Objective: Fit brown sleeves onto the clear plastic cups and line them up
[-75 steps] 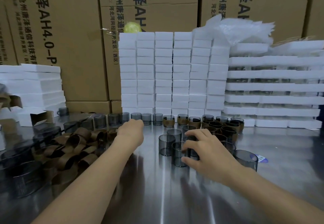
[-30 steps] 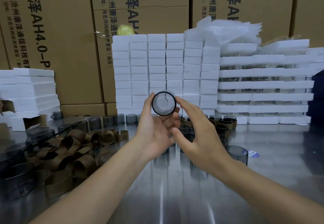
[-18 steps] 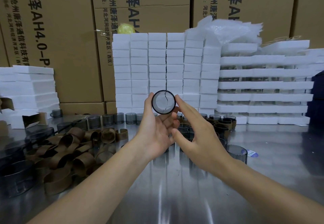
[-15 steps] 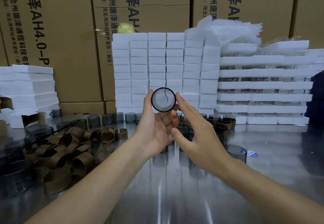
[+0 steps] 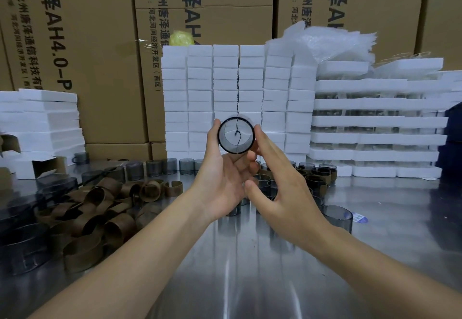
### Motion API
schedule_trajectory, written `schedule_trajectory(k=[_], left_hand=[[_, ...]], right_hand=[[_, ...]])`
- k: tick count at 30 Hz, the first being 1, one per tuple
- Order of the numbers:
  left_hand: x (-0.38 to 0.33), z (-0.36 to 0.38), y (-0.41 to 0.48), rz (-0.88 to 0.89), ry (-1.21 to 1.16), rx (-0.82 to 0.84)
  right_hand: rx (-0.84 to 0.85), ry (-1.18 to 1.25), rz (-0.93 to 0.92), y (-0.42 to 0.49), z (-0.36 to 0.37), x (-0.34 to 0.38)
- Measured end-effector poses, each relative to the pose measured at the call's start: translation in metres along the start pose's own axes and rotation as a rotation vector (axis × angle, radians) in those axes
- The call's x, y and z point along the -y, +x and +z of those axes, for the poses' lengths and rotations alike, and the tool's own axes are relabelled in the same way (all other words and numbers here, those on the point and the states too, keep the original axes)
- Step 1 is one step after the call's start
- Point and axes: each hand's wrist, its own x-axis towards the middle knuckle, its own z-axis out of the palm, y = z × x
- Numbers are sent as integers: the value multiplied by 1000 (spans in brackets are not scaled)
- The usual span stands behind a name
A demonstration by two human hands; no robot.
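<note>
A shiny steel table (image 5: 250,281) sits in front of stacked white foam blocks (image 5: 200,88) and printed cardboard boxes (image 5: 100,43). At the centre, a clear plastic cup (image 5: 236,135) is held up off the table, its round opening facing the viewer. The left hand (image 5: 222,183) grasps it, with the thumb on the cup's nine o'clock side and curled fingers (image 5: 246,162) beneath at six o'clock. The right hand (image 5: 282,193) is relaxed, its straight fingers (image 5: 262,141) laid along the cup's three o'clock side. A heap of brown sleeves (image 5: 100,208) lies at eight o'clock from the hands. Sleeved cups (image 5: 322,173) stand at two o'clock, and a row of bare cups (image 5: 160,167) at ten o'clock.
</note>
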Motion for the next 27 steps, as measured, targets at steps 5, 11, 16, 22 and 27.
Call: schedule_trajectory(k=[5,11,16,22,27], left_hand=[[0,1,-1,1,6,21],[0,2,-1,2,1,52],[1,2,-2,9,2,38],[0,2,-3,17,-28,12],[1,3,-5,49,-119,-45]], right_hand=[[-13,-5,-7,0,1,0],[-22,2,-16,1,1,1],[-19,-11,-4,0,2,-2],[-15,13,2,0,2,-3],[-57,-27,9,-1,0,-2]])
